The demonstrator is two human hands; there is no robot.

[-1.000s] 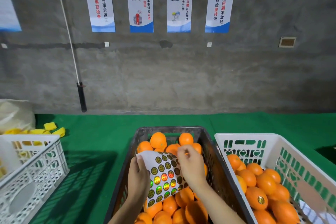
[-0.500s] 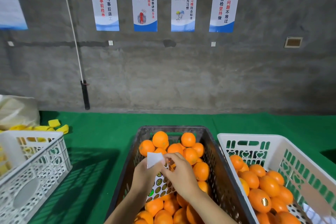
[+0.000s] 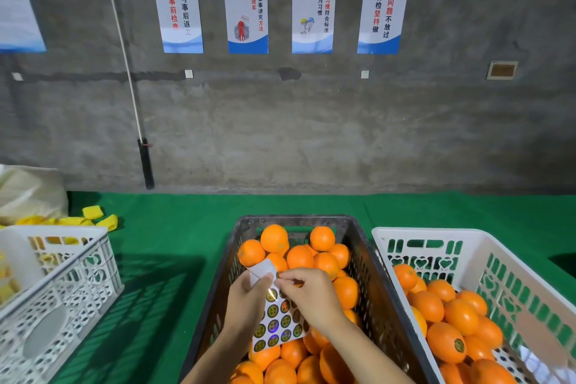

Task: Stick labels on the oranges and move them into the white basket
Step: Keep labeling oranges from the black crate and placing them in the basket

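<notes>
A dark crate [image 3: 367,246] in front of me is heaped with unlabelled oranges [image 3: 274,238]. Over it my left hand [image 3: 246,302] grips a sheet of round shiny labels [image 3: 280,321], its top corner folded back white. The thumb and forefinger of my right hand [image 3: 311,293] pinch at a label near the sheet's upper edge. At the right stands the white basket [image 3: 467,238], partly filled with oranges; one labelled orange [image 3: 447,343] shows its sticker.
Another white perforated basket [image 3: 71,277] sits at the left on the green tabletop [image 3: 174,227], with yellow pieces [image 3: 93,218] and a pale bag [image 3: 28,193] behind it. A grey concrete wall with posters rises beyond the table's far edge.
The sheet's top has been bent back, and my right hand has shifted from the sheet's upper right to its folded top edge, where it pinches a label. The view has drifted slightly.
</notes>
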